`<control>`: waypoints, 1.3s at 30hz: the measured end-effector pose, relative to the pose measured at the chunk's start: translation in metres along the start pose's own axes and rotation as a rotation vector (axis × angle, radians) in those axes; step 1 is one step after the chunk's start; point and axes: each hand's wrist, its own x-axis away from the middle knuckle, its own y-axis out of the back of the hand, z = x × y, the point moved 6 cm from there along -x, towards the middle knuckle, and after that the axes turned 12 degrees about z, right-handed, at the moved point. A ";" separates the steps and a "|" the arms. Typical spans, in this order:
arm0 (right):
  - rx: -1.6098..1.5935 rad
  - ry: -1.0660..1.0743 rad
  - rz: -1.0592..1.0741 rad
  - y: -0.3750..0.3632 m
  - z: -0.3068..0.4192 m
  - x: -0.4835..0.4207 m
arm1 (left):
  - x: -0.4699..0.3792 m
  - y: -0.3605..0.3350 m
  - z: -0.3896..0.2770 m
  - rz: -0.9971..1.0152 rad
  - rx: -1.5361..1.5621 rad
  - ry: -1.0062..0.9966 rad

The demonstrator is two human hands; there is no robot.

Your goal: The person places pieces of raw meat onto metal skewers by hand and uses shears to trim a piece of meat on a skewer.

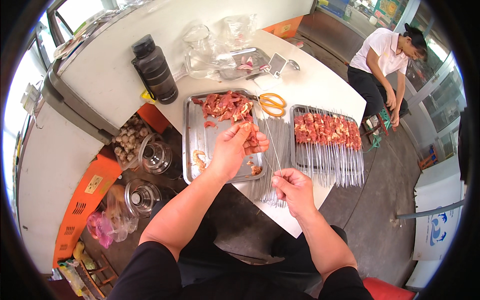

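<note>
My left hand (236,146) pinches raw red meat over the right part of a metal tray (195,138). Two thin metal skewers run up from my right hand (294,187), which is closed on their lower ends; one reaches the meat in my left hand, the other slants up past it. A heap of raw meat strips (227,107) lies at the tray's far end, with small scraps nearer me. Many bare metal skewers (277,138) lie between this tray and a second one (293,150), which holds a row of skewered meat (326,129).
Orange-handled scissors (273,104) rest beside the meat heap. A dark bottle (155,71) stands at the left edge; behind are a plastic pitcher (198,52) and a tray with onion pieces (245,64). A seated person (382,63) is at the far right. Garlic (129,138) sits low at left.
</note>
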 end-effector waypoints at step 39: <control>0.154 -0.020 0.000 0.014 0.019 -0.005 | -0.022 0.085 -0.061 -0.134 -1.263 0.283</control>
